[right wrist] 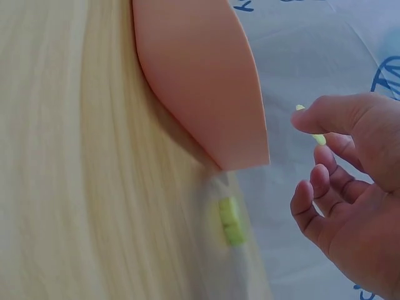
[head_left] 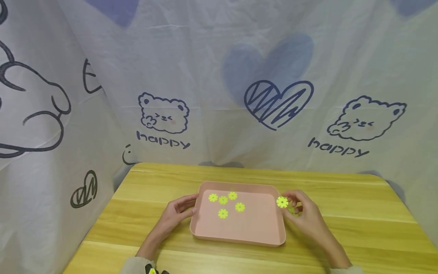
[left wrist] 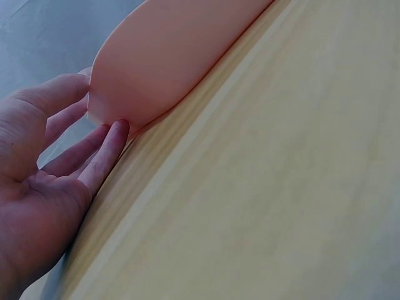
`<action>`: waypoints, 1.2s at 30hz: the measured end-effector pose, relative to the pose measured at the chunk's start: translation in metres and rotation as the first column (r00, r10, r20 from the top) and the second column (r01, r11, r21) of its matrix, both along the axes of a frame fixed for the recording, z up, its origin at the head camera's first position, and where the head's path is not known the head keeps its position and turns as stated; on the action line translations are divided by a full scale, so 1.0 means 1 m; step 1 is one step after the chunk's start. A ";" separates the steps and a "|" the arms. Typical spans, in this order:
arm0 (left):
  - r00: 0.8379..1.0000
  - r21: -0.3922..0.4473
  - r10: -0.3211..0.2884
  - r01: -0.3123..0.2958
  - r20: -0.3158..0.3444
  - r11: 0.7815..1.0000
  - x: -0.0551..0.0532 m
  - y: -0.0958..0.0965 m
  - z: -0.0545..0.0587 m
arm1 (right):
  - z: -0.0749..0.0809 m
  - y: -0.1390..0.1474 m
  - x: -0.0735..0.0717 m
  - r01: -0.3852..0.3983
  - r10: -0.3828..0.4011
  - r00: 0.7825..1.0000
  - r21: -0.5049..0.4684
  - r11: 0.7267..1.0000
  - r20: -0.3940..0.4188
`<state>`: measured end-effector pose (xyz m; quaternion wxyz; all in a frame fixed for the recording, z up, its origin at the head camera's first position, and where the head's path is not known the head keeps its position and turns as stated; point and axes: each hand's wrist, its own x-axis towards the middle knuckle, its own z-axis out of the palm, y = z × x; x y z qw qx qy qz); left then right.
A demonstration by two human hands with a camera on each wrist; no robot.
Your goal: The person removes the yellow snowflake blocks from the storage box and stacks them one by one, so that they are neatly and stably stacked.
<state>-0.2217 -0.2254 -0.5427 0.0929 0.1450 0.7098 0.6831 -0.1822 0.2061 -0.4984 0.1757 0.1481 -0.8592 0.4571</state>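
Observation:
A shallow pink tray (head_left: 253,224) sits on the table, and several yellow-green notched snowflake discs (head_left: 223,214) lie flat in its left half. At the tray's left end, my left hand (head_left: 173,212) holds the side; the left wrist view shows the thumb at the rim and fingertips against the outer wall (left wrist: 156,62). My right hand (head_left: 306,217) pinches one snowflake disc (head_left: 282,202) between thumb and finger, level with the tray's right rim. That disc (right wrist: 320,139) shows edge-on in the right wrist view, the other fingers loosely bent. More yellow-green pieces (right wrist: 231,222) lie beside the tray, partly hidden by the hand.
The light wooden table (head_left: 164,179) reaches back to a pale cloth backdrop (head_left: 212,144) printed with hearts, bears and lettering. More of the cloth hangs along the left side. A dark and yellow object (head_left: 153,270) shows by the left sleeve.

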 end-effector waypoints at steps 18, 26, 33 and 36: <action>1.000 0.025 -0.011 0.011 0.003 1.000 0.000 0.000 0.000 | -0.010 0.024 -0.004 0.041 -0.042 0.998 0.021 0.999 0.042; 1.000 0.032 -0.017 0.017 0.013 0.999 0.000 0.000 0.000 | -0.021 0.033 -0.006 0.062 -0.063 0.989 0.012 0.998 0.133; 1.000 0.037 -0.016 0.016 0.009 0.999 -0.001 0.000 0.000 | -0.027 0.038 -0.009 0.074 -0.073 0.981 0.003 0.997 0.180; 1.000 0.034 -0.013 0.013 0.010 0.999 -0.001 0.001 0.001 | -0.029 0.041 -0.010 0.070 -0.066 0.979 -0.010 0.998 0.191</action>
